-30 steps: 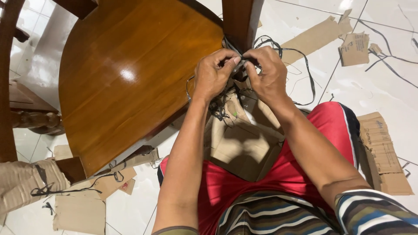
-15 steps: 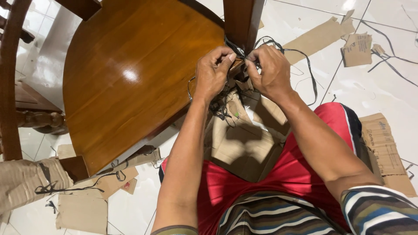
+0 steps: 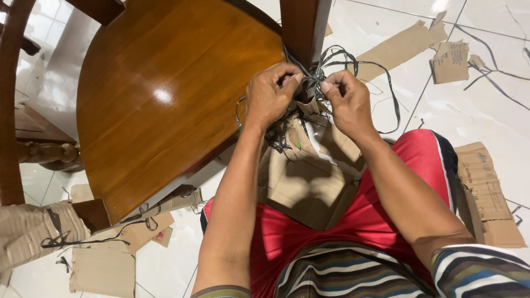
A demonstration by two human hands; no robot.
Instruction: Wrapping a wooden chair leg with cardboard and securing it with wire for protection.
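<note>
A glossy brown wooden chair seat (image 3: 160,105) fills the upper left, with a dark wooden chair leg (image 3: 305,27) rising at its right edge. Black plastic strapping (image 3: 353,58) is knotted around the foot of that leg, over brown cardboard wrapping (image 3: 309,176). My left hand (image 3: 271,92) pinches the strap tangle from the left. My right hand (image 3: 345,99) pinches it from the right, fingertips almost touching the left hand's. Loops of strap trail right over the tiles.
Torn cardboard pieces (image 3: 450,60) lie on the white tiled floor (image 3: 480,116) at top right, right edge and bottom left. Loose black strips (image 3: 497,77) cross the tiles. A cardboard-wrapped part (image 3: 33,232) sits at lower left. My red shorts (image 3: 386,215) are below.
Both hands stay on the strap knot at the chair leg; the fingers have shifted slightly and drawn closer together. The view has drifted a little.
</note>
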